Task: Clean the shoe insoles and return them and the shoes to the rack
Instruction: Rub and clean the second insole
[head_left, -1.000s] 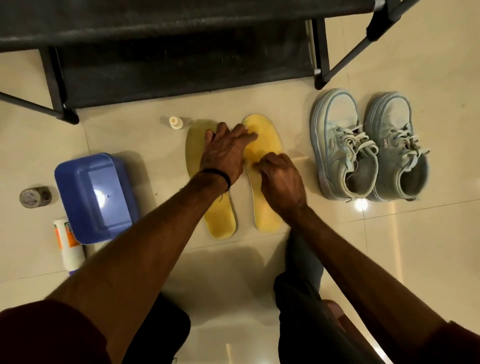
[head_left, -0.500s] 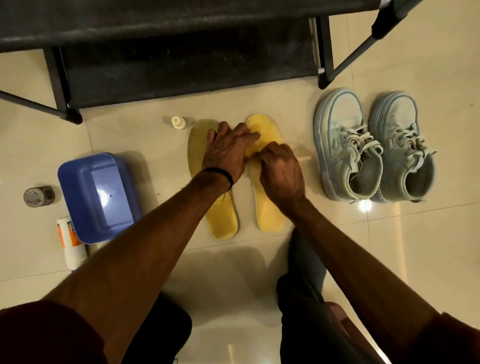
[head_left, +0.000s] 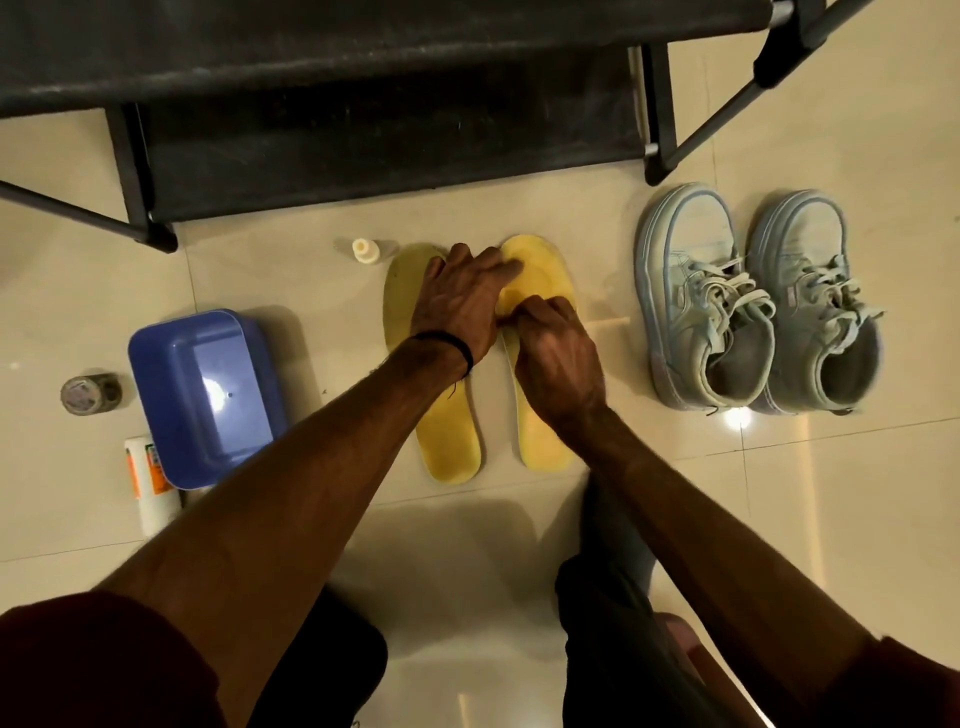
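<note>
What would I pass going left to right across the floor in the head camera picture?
Jar → tube → blue tub → small bottle → left insole → right insole → left shoe → right shoe.

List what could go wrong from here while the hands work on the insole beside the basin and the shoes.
1. The left hand presses across both insoles; the left insole lies loose under its wrist and could slide on the glossy tile.
2. The small bottle stands just beyond the insoles' toes, so a forward stroke might tip it.
3. The right hand works the right insole near the sneakers, so anything wet could reach them.
</note>
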